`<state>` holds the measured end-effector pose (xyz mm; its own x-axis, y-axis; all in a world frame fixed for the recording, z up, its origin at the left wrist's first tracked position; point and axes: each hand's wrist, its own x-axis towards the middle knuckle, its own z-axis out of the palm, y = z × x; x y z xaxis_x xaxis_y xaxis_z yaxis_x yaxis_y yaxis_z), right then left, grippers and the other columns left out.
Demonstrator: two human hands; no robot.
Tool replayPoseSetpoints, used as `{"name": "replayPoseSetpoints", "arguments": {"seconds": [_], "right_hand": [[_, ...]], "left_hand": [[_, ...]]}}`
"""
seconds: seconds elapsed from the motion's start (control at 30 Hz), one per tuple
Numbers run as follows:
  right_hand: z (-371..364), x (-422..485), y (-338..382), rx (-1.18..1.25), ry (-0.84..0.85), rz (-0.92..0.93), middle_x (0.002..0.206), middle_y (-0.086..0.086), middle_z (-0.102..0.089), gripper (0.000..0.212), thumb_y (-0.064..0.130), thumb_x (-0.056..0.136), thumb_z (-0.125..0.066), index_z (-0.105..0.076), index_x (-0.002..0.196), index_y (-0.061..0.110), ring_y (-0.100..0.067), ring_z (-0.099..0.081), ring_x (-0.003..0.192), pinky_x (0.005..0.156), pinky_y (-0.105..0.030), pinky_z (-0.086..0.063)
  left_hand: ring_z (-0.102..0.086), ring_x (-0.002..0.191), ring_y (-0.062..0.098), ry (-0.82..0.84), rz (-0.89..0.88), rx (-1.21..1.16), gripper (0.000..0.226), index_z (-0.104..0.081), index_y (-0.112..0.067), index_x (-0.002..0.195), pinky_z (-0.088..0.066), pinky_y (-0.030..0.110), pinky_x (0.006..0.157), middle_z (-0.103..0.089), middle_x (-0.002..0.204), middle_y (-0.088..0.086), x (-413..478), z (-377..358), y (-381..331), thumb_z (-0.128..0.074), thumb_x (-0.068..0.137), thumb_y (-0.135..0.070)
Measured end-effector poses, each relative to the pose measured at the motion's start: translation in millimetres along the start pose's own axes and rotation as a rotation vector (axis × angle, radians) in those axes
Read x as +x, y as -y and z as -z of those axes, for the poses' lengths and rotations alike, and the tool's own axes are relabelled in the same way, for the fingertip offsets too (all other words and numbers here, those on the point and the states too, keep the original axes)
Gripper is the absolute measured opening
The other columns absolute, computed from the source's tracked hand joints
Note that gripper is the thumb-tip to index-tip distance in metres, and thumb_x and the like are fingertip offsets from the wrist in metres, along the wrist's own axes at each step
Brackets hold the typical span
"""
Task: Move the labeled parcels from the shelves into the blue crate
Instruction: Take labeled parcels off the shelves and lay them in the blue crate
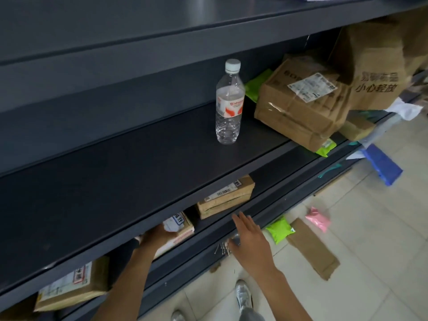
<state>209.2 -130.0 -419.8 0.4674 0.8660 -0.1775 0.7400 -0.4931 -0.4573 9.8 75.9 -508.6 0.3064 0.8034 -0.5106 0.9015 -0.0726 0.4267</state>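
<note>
The dark grey metal shelving (139, 172) fills most of the view, and the front lip of its middle shelf hides the back of the shelf below. At the upper right a tall brown cardboard carton with printed black characters (375, 66) is cut off by the frame. Against it leans a creased brown cardboard box with a white shipping label (298, 105). On the floor beyond the shelves only part of the blue plastic crate (382, 167) shows, blurred.

Three labelled brown parcels lie on the lower shelf, each partly covered by the lip:
- a wide parcel at the left (69, 286), with a white label and red stamp;
- a middle parcel (178, 230), with a crumpled white label;
- a flat taped parcel with a barcode label (227, 195).

The left hand (155, 237) lies on the middle parcel. Its fingers disappear under the lip, so I cannot tell whether it grips.

The right hand (249, 239) holds nothing. It is flat with fingers straight, over the lower shelf's front edge, just short of the flat parcel.

A clear plastic water bottle with a white cap (228, 103) stands upright on the middle shelf.
</note>
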Motion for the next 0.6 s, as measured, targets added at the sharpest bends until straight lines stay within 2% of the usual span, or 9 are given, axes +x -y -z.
{"name": "replayPoseSetpoints", "arguments": {"seconds": [0.1,0.2,0.23,0.27,0.3,0.37,0.43,0.5,0.6], "right_hand": [[15.9,31.8,-38.2,-0.033,0.067,0.060,0.161,0.000,-0.022,0.067,0.031,0.094,-0.054,-0.024,0.154,0.023,-0.020,-0.016,0.150,0.119,-0.035,-0.023],[27.8,66.0,-85.1,-0.070,0.108,0.103,0.159,-0.002,-0.028,0.067,0.034,0.093,-0.055,-0.026,0.153,0.022,-0.021,-0.024,0.147,0.114,-0.036,-0.032],[31.2,76.8,-99.9,-0.084,0.118,0.107,0.159,-0.002,-0.028,0.068,0.035,0.093,-0.055,-0.025,0.153,0.023,-0.021,-0.026,0.146,0.112,-0.036,-0.035],[34.3,87.7,-112.6,-0.082,0.130,0.109,0.159,-0.001,-0.028,0.068,0.035,0.093,-0.055,-0.025,0.153,0.023,-0.021,-0.028,0.145,0.110,-0.036,-0.037],[37.2,98.6,-122.4,-0.049,0.147,0.099,0.159,-0.001,-0.029,0.068,0.035,0.093,-0.056,-0.025,0.153,0.023,-0.021,-0.030,0.144,0.109,-0.036,-0.039],[40.5,118.9,-134.5,0.126,0.183,0.031,0.155,-0.005,-0.036,0.068,0.034,0.093,-0.059,-0.028,0.152,0.020,-0.024,-0.038,0.140,0.107,-0.037,-0.040],[39.7,136.5,-139.0,0.311,0.208,-0.055,0.152,-0.008,-0.040,0.069,0.037,0.093,-0.062,-0.030,0.151,0.017,-0.026,-0.041,0.138,0.108,-0.037,-0.038],[36.6,153.8,-137.2,0.451,0.211,-0.111,0.153,-0.007,-0.039,0.072,0.041,0.091,-0.063,-0.031,0.151,0.016,-0.024,-0.040,0.139,0.111,-0.036,-0.035],[29.4,177.3,-131.4,0.665,0.216,-0.208,0.155,-0.009,-0.035,0.080,0.045,0.088,-0.065,-0.027,0.151,0.014,-0.024,-0.036,0.141,0.114,-0.040,-0.032]], "left_hand": [[-0.033,0.144,0.030,0.005,0.064,-0.036,0.121,-0.025,-0.011,0.154,-0.028,0.040,0.116,-0.034,0.157,0.013,3.4,-13.7,-3.9,-0.078,0.060,-0.066],[-0.002,0.151,0.035,-0.073,0.295,-0.054,0.132,0.001,-0.026,0.158,-0.005,0.062,0.117,0.001,0.166,0.011,0.5,-27.6,-3.5,-0.071,0.061,-0.079],[0.006,0.151,0.034,-0.153,0.358,-0.124,0.129,0.004,-0.029,0.157,0.001,0.064,0.115,0.010,0.166,0.010,-2.9,-34.0,-2.6,-0.070,0.063,-0.077],[0.006,0.151,0.033,-0.265,0.419,-0.241,0.128,0.002,-0.028,0.157,0.001,0.062,0.116,0.010,0.166,0.010,-3.5,-40.8,3.6,-0.071,0.063,-0.074],[-0.003,0.150,0.034,-0.370,0.461,-0.414,0.126,-0.007,-0.024,0.157,-0.006,0.059,0.117,0.000,0.166,0.012,-7.6,-43.6,5.5,-0.073,0.061,-0.071],[-0.036,0.138,0.038,-0.540,0.573,-0.853,0.115,-0.031,-0.011,0.150,-0.032,0.055,0.112,-0.035,0.154,0.016,-12.7,-51.2,20.7,-0.081,0.061,-0.065],[-0.049,0.125,0.039,-0.513,0.726,-1.096,0.094,-0.044,-0.007,0.140,-0.046,0.055,0.098,-0.049,0.142,0.007,-22.4,-59.4,27.7,-0.081,0.069,-0.056],[-0.048,0.126,0.039,-0.453,0.786,-1.192,0.076,-0.048,-0.009,0.138,-0.048,0.053,0.094,-0.050,0.140,0.009,-26.6,-68.1,24.7,-0.080,0.077,-0.042],[-0.048,0.119,0.032,-0.486,0.697,-1.281,0.059,-0.051,-0.014,0.127,-0.042,0.052,0.098,-0.053,0.126,0.008,-25.4,-69.2,9.3,-0.076,0.082,-0.041]]}}
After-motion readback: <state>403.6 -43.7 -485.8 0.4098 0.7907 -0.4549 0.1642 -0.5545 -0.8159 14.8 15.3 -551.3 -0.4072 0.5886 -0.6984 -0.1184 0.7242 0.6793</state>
